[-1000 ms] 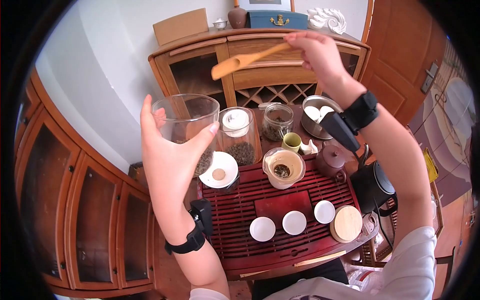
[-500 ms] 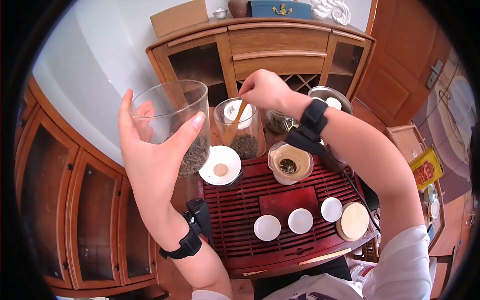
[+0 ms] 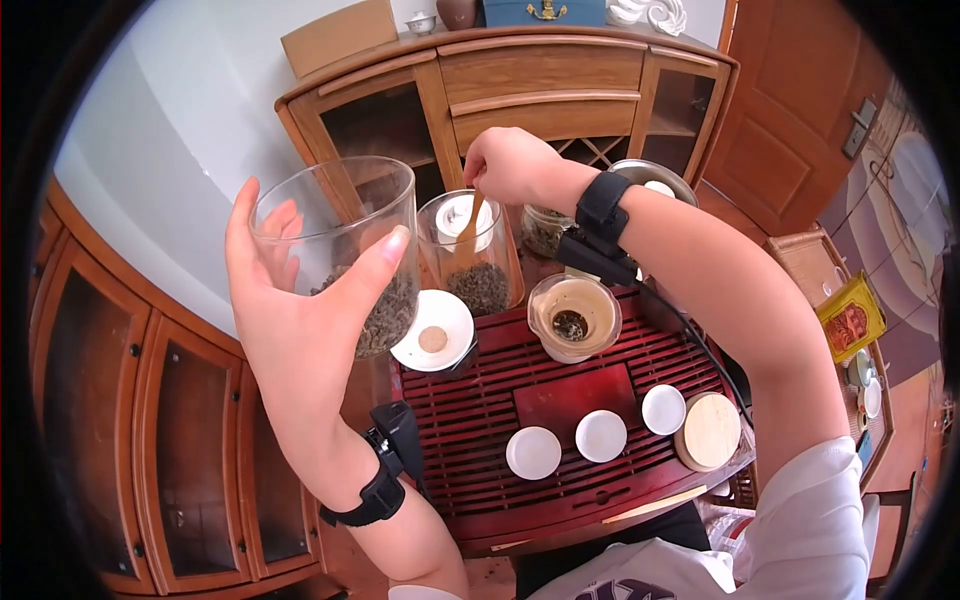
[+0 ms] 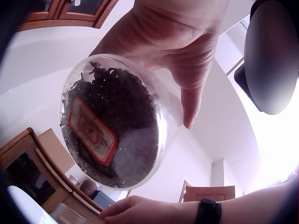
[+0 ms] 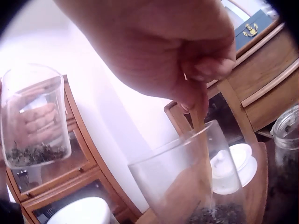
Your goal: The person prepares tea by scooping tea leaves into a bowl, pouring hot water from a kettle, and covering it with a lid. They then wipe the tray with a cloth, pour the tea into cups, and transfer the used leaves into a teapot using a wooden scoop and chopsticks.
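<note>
Dipping a long yellow-brown wooden scoop into a clear, wide-mouthed glass vessel, the right hand pinches it near the top of the handle, its fingers gathered just above the rim. That high hold probably lets the blade get down to the dark dried leaves without the knuckles meeting the glass; whether the tip is buried in them, I cannot tell.

The left hand grips a second clear glass vessel, raised in the air beside the first. The thumb lies on one side and the fingers spread round the other, a wide span that seems to suit so broad a wall. It holds dark leaves too, low down, and the mouth faces up, which keeps them in. A red-bordered paper label shows at its base.

Between the raised vessel and the dark red slatted tray sits a white dish with a small tan disc. On the slats stand three small white cups in a slanting row on the person's side, perhaps for easy reach, beside a round pale wooden lid.
</note>
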Demonstrator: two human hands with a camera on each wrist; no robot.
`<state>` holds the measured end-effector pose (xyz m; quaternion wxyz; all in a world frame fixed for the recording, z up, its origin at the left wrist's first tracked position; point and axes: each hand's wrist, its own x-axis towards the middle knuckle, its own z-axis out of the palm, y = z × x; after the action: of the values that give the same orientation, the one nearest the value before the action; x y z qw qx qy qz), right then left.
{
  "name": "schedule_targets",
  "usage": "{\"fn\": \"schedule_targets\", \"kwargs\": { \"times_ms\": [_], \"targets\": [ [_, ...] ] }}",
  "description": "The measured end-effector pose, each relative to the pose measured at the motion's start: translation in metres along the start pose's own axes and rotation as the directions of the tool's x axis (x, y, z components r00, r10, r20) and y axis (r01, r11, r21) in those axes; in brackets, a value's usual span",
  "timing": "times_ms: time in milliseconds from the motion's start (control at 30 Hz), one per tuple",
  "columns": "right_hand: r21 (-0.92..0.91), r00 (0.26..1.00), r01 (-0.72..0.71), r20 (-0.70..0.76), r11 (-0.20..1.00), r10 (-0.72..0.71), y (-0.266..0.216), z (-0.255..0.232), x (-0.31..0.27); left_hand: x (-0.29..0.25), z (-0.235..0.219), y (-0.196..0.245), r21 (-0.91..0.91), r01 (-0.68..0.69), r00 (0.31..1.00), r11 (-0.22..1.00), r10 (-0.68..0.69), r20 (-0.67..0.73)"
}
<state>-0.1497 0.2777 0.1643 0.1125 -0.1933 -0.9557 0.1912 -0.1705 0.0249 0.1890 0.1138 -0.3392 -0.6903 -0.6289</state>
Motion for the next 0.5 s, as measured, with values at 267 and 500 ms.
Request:
{"fn": "schedule_targets", "kwargs": {
  "times_ms": [267, 500],
  "targets": [
    [-0.200, 0.983, 0.144, 0.141, 0.969, -0.117, -0.003, 0.012, -0.006, 0.000, 0.004, -0.004, -0.030, -0.020, 1.000, 0.999, 0.021, 0.013],
    [-0.167, 0.974, 0.147, 0.194, 0.975, -0.114, -0.001, 0.013, -0.004, -0.001, 0.006, 0.000, -0.005, -0.003, 1.000, 1.000, 0.003, 0.006]
  ]
}}
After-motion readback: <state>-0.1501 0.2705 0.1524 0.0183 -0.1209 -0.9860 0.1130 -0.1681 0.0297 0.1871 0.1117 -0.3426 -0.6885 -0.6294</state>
